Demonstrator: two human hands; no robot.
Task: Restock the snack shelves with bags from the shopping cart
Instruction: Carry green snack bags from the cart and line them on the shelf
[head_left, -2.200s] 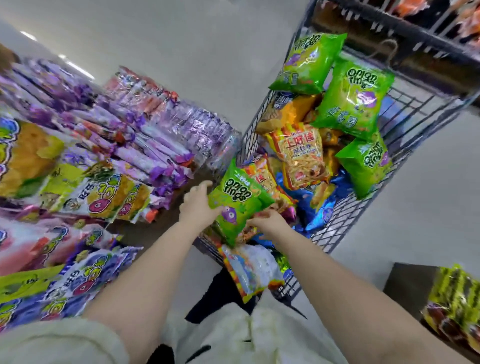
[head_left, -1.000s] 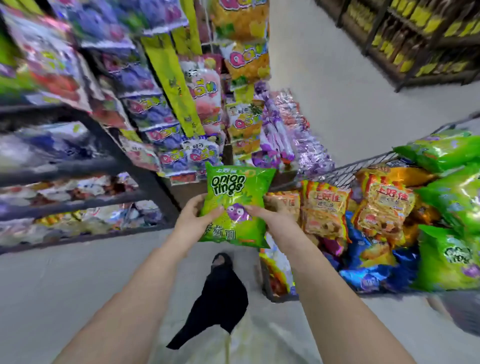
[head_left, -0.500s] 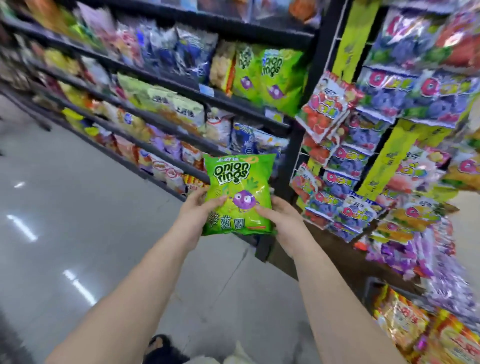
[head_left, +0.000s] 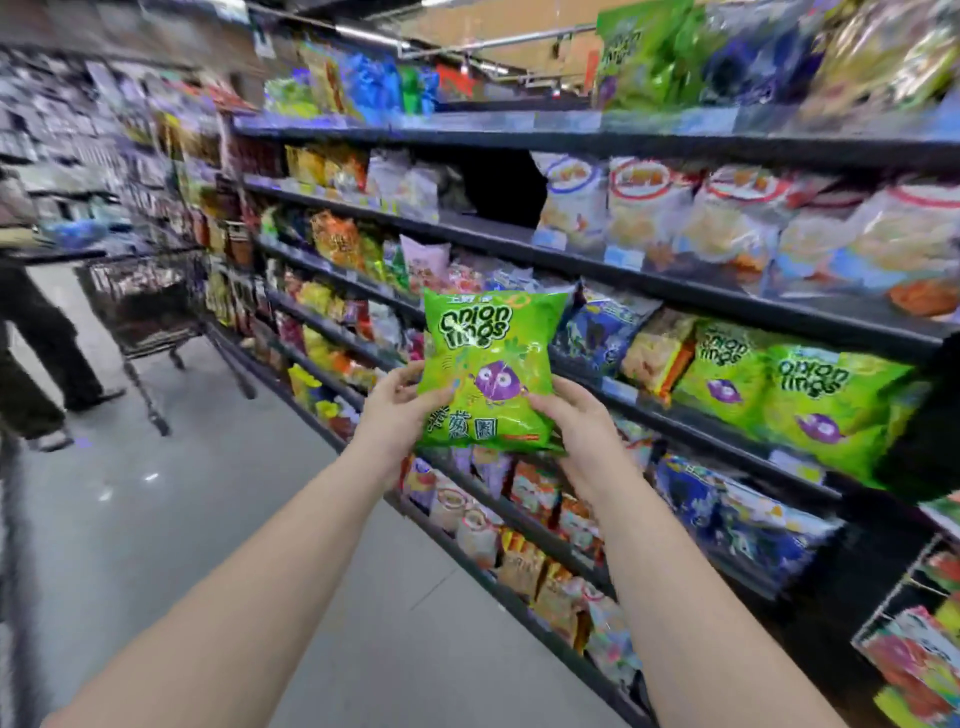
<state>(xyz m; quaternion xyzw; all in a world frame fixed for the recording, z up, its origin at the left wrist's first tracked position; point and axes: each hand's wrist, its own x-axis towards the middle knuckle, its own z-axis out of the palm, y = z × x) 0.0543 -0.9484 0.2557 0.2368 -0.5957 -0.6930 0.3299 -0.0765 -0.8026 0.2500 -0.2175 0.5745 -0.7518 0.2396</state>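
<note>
Upright in mid-air, a glossy green "Onion rings" snack bag with a purple cartoon figure (head_left: 488, 371) is held between both bare hands in front of the dark metal snack shelves (head_left: 675, 288), its printed face turned toward the camera. The left hand (head_left: 395, 410) is wrapped around the bag's lower left edge, with the thumb pressed on the front; the right hand (head_left: 569, 423) is closed on the lower right corner, its fingers curled behind the packet. The bag is kept clear of the shelving and is touched by nothing but the two hands. To the right, on the shelf level just behind it, a row of matching green onion-ring bags (head_left: 789, 395) is stood, next to orange and blue packets (head_left: 608, 332). Pale bags with red-ringed labels (head_left: 727, 218) are lined along the shelf above. Far to the left in the aisle, a black wire shopping cart (head_left: 150, 306) is parked beside another person in dark trousers (head_left: 41, 358), though that part is blurred
</note>
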